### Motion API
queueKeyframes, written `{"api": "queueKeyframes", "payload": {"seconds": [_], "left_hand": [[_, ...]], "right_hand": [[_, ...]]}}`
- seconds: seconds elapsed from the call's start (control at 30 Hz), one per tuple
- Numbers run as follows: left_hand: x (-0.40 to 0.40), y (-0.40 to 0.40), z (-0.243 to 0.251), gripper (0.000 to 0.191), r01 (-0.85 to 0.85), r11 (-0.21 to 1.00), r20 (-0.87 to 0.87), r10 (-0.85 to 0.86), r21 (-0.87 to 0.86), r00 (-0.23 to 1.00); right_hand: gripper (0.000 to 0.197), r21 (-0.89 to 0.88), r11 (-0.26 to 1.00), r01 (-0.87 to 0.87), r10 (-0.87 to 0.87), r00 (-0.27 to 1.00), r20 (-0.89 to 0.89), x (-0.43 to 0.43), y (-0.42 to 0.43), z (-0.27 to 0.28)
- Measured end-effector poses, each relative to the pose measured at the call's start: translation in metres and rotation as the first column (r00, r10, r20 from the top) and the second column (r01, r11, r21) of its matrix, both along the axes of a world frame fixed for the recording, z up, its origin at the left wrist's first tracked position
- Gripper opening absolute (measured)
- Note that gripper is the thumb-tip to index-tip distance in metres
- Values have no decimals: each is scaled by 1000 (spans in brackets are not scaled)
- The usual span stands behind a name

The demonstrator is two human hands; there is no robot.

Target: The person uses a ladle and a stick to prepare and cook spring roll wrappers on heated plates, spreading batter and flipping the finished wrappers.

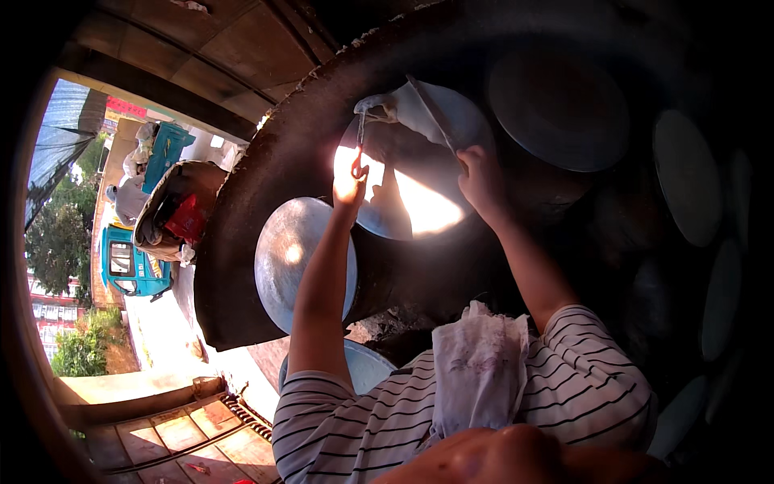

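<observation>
My left hand [354,187] grips a slim metal tool [361,130], scissors or tongs by its shape. The tool's tip reaches a pale, limp piece [417,112] that I cannot identify for certain. My right hand [481,172] is closed around a long, narrow flat tool [432,112], which slants up and left across that piece. Beneath both tools is a round metal disc [393,224], part brightly sunlit and part shaded. The pale piece lies over its far side; glare hides some of its surface.
More round metal discs [296,260] [559,112] stand on the dark, curved surface [236,290]; several on the right are dim. A pale blue round vessel [366,366] is close to my body. Outside at left are a blue vehicle [136,263] and a person [130,199].
</observation>
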State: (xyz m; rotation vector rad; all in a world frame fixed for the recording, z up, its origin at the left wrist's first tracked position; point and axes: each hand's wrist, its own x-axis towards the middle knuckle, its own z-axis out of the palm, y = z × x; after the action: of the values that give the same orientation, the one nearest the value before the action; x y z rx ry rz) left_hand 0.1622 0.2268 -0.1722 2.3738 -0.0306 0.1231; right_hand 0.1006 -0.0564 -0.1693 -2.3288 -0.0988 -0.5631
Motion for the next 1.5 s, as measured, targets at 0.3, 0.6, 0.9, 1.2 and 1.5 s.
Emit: {"api": "queueKeyframes", "payload": {"seconds": [0.3,0.6,0.9,1.2,1.5], "left_hand": [[-41,20,-3,43,-114,983,-108,99,-145,989],[-123,-10,63,50,-304,820,-365,127,-485,923],[-150,-57,92,51,-503,593,-406,302,-629,863],[-172,-132,115,52,-642,441,-407,516,-628,753],[-163,-165,110,54,-656,442,-389,553,-612,737]], "right_hand": [[27,44,992,-121,123,991,-52,-3,6,9],[23,53,977,-207,206,978,33,11,3,14],[25,-105,909,-404,405,914,-15,56,-34,7],[25,-40,721,-692,687,721,-92,82,1,23],[29,-152,673,-724,729,684,-32,164,-56,-6]]}}
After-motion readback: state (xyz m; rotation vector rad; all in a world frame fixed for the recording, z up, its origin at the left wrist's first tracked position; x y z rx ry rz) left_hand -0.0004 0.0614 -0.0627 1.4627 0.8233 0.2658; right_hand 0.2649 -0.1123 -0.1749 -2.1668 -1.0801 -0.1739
